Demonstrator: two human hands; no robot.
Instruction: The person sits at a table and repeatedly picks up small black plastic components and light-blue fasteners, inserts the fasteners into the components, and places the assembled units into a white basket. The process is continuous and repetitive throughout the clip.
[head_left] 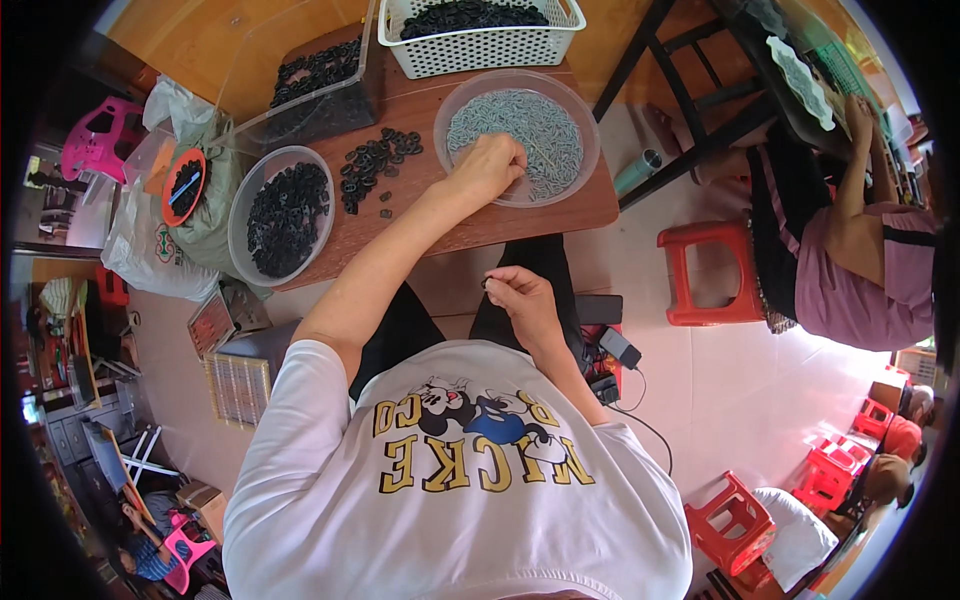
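My left hand reaches over a round clear tub of small grey screws. Its fingers are pinched just above the screws; whatever is between them is hidden. Lower down, over my lap and in front of the table edge, my right hand pinches a small black plastic piece between thumb and fingers. Similar small black pieces lie loose on the brown table, left of my left forearm. More of them fill a round clear tub at the table's left end.
Behind stand a clear bin and a white perforated basket, both holding black parts. Bags and an orange bowl sit at left. A red stool stands right, near a seated person at another table.
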